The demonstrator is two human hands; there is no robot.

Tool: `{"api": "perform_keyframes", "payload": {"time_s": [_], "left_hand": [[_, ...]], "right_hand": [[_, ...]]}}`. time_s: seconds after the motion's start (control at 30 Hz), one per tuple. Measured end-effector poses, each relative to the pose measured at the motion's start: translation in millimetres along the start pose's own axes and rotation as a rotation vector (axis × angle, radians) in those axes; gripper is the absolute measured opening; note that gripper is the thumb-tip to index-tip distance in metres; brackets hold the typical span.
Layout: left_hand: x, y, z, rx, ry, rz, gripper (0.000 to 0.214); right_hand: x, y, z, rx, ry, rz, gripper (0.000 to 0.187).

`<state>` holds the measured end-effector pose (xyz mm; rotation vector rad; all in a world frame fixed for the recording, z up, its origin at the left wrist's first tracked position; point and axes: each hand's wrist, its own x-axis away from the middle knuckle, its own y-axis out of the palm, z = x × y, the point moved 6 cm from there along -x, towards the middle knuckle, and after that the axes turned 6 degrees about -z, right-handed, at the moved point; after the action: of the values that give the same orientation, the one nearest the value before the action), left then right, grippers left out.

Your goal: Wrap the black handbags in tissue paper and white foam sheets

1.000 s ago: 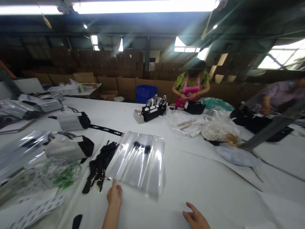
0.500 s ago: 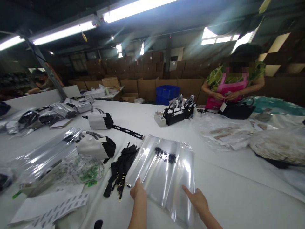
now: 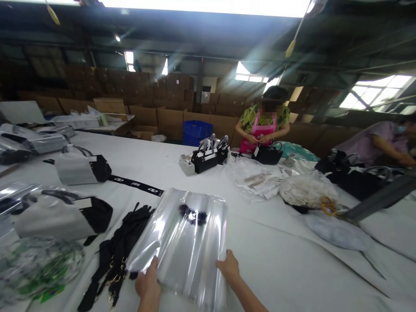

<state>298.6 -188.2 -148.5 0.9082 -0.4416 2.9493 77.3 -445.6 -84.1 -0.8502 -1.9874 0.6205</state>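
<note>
A stack of clear plastic bags lies on the white table in front of me. My left hand grips its near left corner, fingers closed over the edge. On the near right edge my right hand is closed on the same stack. Printed black marks show near the far end of the bags. A bundle of black straps with gold clips lies just left of the stack.
Grey-and-black handbags and a logo strap lie at the left, bagged items beyond. Across the table a person in a pink apron handles a black bag; another person works at far right. Plastic-wrapped goods sit mid-right.
My right hand came from the bare table onto the bags' right edge and closed on it. My left hand stayed at the left corner. The view swung left, then back.
</note>
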Motion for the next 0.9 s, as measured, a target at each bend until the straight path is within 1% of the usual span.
{"api": "perform_keyframes", "payload": {"time_s": [0.1, 0.2, 0.3, 0.33, 0.4, 0.47, 0.5, 0.57, 0.6, 0.67, 0.73, 0.8, 0.9], "left_hand": [[3, -5.4, -1, -0.119, 0.042, 0.021, 0.036], [-4, -12.1, -12, -0.199, 0.062, 0.051, 0.038], [-16, -24.0, -29, -0.297, 0.053, 0.129, 0.046], [-20, -28.0, -33, -0.32, 0.054, 0.154, 0.048], [-23, -35.3, -37, -0.335, 0.061, 0.207, 0.05], [-24, -40.8, -31, -0.336, 0.097, 0.269, 0.051], [-23, -42.9, -25, -0.337, 0.125, 0.304, 0.052], [-24, -44.5, -14, -0.354, 0.17, 0.345, 0.052], [-25, -44.5, -10, -0.371, 0.186, 0.353, 0.053], [-29, -44.5, -8, -0.402, 0.198, 0.351, 0.053], [-33, -44.9, -10, -0.403, 0.208, 0.33, 0.052], [-35, -46.7, -14, -0.369, 0.211, 0.308, 0.051], [-30, -48.9, -12, -0.299, 0.213, 0.229, 0.048]], "right_hand": [[6, -18, -18, 0.084, -0.073, 0.007, 0.031], [-5, -53, -45, 0.199, -0.118, 0.033, 0.04], [-34, -99, -91, 0.316, -0.17, 0.062, 0.055], [-46, -116, -111, 0.347, -0.204, 0.075, 0.056], [-73, -145, -152, 0.392, -0.259, 0.091, 0.053], [-97, -168, -186, 0.419, -0.293, 0.102, 0.052], [-107, -176, -199, 0.43, -0.308, 0.11, 0.051], [-120, -181, -210, 0.452, -0.327, 0.126, 0.05], [-123, -179, -209, 0.466, -0.332, 0.131, 0.051], [-122, -166, -191, 0.497, -0.336, 0.124, 0.055], [-114, -145, -160, 0.531, -0.334, 0.087, 0.06], [-100, -125, -122, 0.56, -0.328, 0.037, 0.06], [-76, -107, -67, 0.58, -0.343, 0.005, 0.06]]}}
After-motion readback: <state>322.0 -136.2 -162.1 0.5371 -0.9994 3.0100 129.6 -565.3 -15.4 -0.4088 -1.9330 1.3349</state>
